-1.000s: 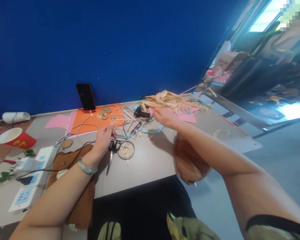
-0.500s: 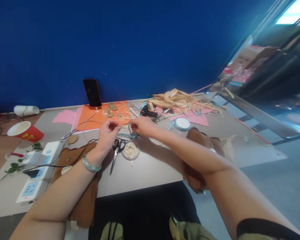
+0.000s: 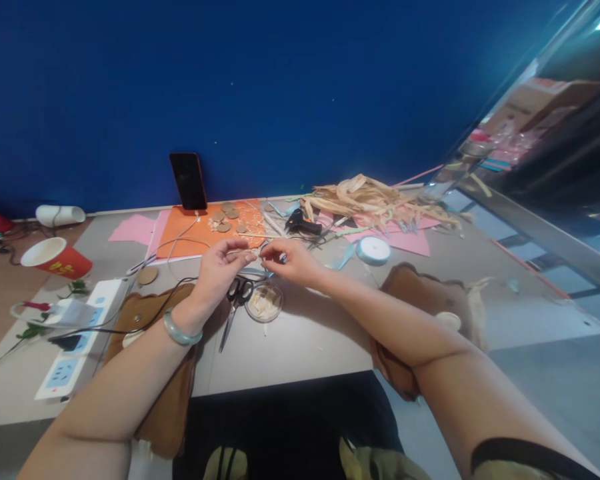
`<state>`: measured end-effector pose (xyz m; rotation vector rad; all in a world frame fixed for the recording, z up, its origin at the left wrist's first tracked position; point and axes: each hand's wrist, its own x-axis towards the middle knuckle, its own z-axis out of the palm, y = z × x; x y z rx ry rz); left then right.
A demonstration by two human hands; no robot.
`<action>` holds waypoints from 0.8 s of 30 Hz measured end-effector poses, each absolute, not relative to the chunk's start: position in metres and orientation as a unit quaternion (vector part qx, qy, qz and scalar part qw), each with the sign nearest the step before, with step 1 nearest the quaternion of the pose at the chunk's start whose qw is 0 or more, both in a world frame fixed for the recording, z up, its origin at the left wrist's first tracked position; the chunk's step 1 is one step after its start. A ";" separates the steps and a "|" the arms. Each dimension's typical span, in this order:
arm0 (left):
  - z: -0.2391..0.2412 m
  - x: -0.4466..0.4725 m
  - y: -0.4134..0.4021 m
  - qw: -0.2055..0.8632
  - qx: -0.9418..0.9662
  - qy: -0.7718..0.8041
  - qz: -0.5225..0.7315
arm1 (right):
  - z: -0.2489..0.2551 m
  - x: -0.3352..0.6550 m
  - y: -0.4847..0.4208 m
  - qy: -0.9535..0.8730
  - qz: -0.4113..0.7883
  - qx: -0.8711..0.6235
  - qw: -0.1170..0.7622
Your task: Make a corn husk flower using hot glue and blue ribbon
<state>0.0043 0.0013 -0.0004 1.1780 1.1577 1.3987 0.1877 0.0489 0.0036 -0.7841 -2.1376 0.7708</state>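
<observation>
My left hand [image 3: 225, 267], with a pale green bangle [image 3: 181, 329] on its wrist, is closed in a pinch over the middle of the table. Its fingertips almost meet those of my right hand [image 3: 293, 265], which is pinched too. Whatever lies between the fingers is too small to make out; a little dark spot shows at the right fingers. Just below the hands are black-handled scissors [image 3: 233, 312], blades toward me, and a round clear dish [image 3: 264, 302] with pale dry pieces. A strip of light blue ribbon [image 3: 253, 272] lies beneath the fingertips.
Behind the hands are orange paper [image 3: 180, 235] with wooden discs, a black glue gun [image 3: 303, 223] and dried husks [image 3: 365, 197]. A ribbon roll [image 3: 373, 251] stands right. Brown cushions [image 3: 155, 373] lie under both forearms. A power strip [image 3: 83, 340], red cup [image 3: 57, 259] and phone [image 3: 189, 181] are left.
The fingertips of both hands have come closer together, the left hand's fingers reaching further right. The view has shifted slightly. Scissors and dish stay in place.
</observation>
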 end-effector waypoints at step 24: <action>0.010 0.009 -0.005 0.434 0.540 0.484 0.534 | 0.000 0.184 0.043 -0.850 0.205 -0.252 0.415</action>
